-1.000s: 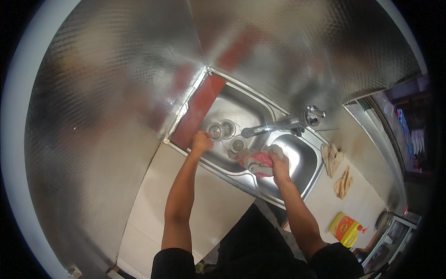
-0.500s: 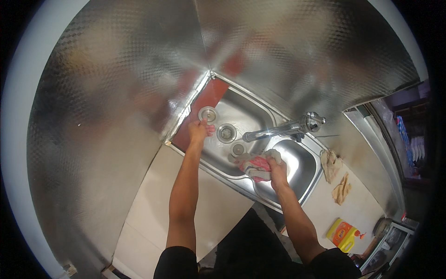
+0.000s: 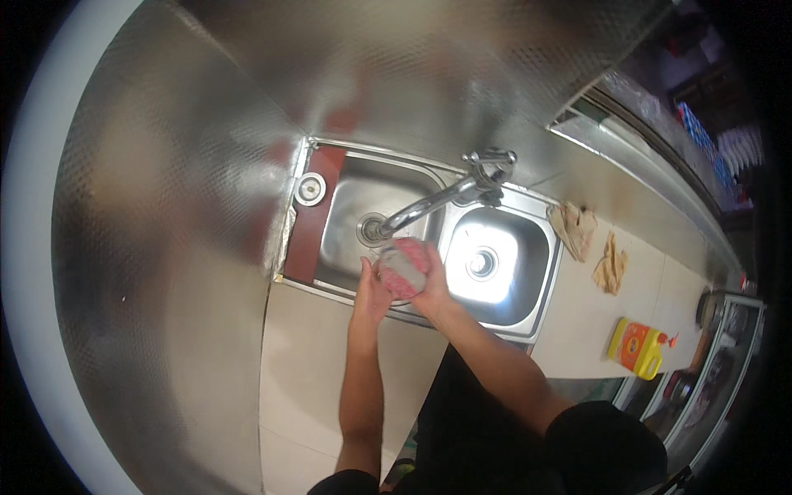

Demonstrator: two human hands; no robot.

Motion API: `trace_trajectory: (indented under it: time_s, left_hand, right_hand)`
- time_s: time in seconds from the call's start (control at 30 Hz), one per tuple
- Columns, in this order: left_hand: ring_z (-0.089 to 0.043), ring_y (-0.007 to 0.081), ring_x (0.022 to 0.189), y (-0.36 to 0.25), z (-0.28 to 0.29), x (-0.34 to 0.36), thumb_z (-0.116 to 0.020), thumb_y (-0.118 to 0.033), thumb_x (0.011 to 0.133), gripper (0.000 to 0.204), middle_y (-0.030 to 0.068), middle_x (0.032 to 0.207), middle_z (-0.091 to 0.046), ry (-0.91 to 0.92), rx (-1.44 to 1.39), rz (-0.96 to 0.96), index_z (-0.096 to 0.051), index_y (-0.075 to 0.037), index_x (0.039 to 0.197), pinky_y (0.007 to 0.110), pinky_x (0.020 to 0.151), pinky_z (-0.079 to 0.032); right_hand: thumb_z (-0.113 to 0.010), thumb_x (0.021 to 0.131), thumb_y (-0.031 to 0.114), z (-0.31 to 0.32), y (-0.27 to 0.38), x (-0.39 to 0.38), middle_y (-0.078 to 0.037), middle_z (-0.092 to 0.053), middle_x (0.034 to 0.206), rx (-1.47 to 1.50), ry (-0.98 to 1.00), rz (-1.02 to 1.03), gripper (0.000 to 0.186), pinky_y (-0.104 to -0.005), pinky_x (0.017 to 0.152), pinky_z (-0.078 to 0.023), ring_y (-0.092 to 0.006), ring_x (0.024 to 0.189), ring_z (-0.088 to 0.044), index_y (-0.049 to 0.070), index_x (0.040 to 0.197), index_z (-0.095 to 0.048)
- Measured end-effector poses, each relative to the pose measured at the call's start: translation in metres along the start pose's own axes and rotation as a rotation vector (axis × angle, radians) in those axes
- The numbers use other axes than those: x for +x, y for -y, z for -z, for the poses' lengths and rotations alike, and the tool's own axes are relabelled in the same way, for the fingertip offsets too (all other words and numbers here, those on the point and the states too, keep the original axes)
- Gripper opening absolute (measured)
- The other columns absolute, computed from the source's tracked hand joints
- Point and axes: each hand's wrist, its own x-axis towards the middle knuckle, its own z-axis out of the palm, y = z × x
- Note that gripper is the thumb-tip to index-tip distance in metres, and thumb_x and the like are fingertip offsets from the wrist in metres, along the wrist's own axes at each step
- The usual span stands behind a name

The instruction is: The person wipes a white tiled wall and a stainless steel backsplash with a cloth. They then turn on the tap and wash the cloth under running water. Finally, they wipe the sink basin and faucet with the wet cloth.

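A bunched pink and grey cloth (image 3: 404,269) is held between my two hands over the near side of the left sink basin (image 3: 340,223). My left hand (image 3: 374,295) presses on its left side, with the thumb pointing up. Around the right side curls my right hand (image 3: 432,285). The tip of the curved chrome faucet (image 3: 437,198) hangs just beyond the cloth, over the left drain (image 3: 373,228). On the reddish-brown strip (image 3: 308,239) at the sink's left end lies a round metal strainer (image 3: 310,189).
The right basin (image 3: 525,260) with its drain (image 3: 482,263) lies beside my right forearm. Two tan crumpled cloths (image 3: 572,227) (image 3: 610,266) rest on the counter at right. A yellow jug (image 3: 635,347) with an orange label stands nearer me. Metal walls enclose the far and left sides.
My right hand has brought the cloth left, from between the basins to the left basin. My left hand has left the strainer and joined the cloth. The view has shifted right.
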Motion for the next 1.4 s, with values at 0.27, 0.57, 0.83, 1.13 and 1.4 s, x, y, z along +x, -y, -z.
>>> trace_trajectory:
  time_s: [0.27, 0.57, 0.83, 1.13, 1.4]
  left_hand:
    - [-0.066, 0.0235, 0.115, 0.011, 0.001, -0.019, -0.067, -0.021, 0.101, 0.042, 0.0131, 0.129, -0.065, -0.215, 0.207, -0.448, -0.058, 0.002, 0.134, 0.039, 0.097, -0.056]
    - [-0.067, 0.0241, 0.111, -0.026, -0.042, -0.049, -0.067, -0.032, 0.101, 0.045, 0.0117, 0.125, -0.065, -0.287, 0.123, -0.448, -0.060, 0.001, 0.132, 0.039, 0.094, -0.057]
    - [-0.064, 0.0229, 0.116, -0.038, -0.082, -0.086, -0.059, -0.037, 0.105, 0.046, 0.0110, 0.127, -0.065, -0.264, 0.178, -0.648, -0.058, -0.001, 0.135, 0.039, 0.099, -0.053]
    - [-0.064, 0.0162, 0.104, -0.048, -0.141, -0.119, -0.068, -0.027, 0.097, 0.042, 0.0076, 0.121, -0.067, 0.141, 0.729, -0.568, -0.065, 0.001, 0.128, 0.032, 0.093, -0.050]
    - [-0.062, 0.0369, 0.121, -0.005, -0.173, -0.072, -0.067, -0.031, 0.096, 0.053, 0.0255, 0.128, -0.064, 0.040, 1.745, -1.090, -0.058, 0.004, 0.135, 0.042, 0.102, -0.048]
  right_hand:
    - [-0.067, 0.096, 0.026, 0.013, 0.018, -0.032, -0.027, -0.053, 0.144, -1.609, -0.080, 0.471, 0.060, -0.0430, 0.109, -0.046, -0.0400, 0.134, -0.053, 0.002, 0.146, -0.046]
    - [-0.064, 0.089, -0.002, -0.126, 0.167, -0.106, -0.022, -0.052, 0.147, -1.714, 0.111, 1.646, 0.058, -0.0445, 0.109, -0.046, -0.0407, 0.132, -0.054, 0.000, 0.146, -0.050]
    - [-0.066, 0.094, 0.008, -0.111, 0.171, -0.119, -0.021, -0.058, 0.140, -1.678, 0.105, 1.610, 0.050, -0.0441, 0.107, -0.047, -0.0363, 0.128, -0.058, 0.004, 0.142, -0.055]
    - [-0.056, 0.105, 0.050, -0.012, 0.080, -0.102, -0.004, -0.062, 0.134, -0.458, 0.439, 0.001, 0.057, -0.0346, 0.100, -0.050, -0.0145, 0.127, -0.056, 0.011, 0.146, -0.051]
    - [-0.054, 0.104, 0.025, 0.076, 0.096, -0.049, -0.009, -0.068, 0.121, -0.168, 0.133, 0.255, 0.039, -0.0371, 0.097, -0.058, -0.0218, 0.107, -0.069, 0.005, 0.138, -0.055]
